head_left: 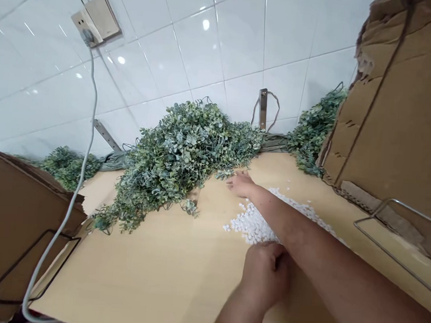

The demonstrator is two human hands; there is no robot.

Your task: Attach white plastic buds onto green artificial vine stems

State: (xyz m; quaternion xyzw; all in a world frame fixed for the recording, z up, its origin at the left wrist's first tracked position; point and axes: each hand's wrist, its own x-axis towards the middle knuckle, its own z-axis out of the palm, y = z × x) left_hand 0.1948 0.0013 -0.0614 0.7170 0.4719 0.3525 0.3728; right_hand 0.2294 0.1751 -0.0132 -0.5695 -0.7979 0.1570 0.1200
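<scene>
A large heap of artificial green foliage (179,154) lies along the back of the wooden table. My right hand (240,184) reaches across to the heap's right end, fingers apart beside a small leafy sprig (224,174); whether they touch it I cannot tell. Small white plastic pieces (253,223) are spread in a pile under my right forearm. Closer to me, my left hand (263,268) is closed at the near edge of that pile, partly beneath the right arm. What it holds, if anything, is hidden.
Cardboard boxes stand at the right (406,125) and left, with wire frames (398,233) near both. A white cable (91,123) hangs from the wall socket (86,29) across the left side. More foliage (317,124) sits at the back right. The tabletop (148,275) is pale wood.
</scene>
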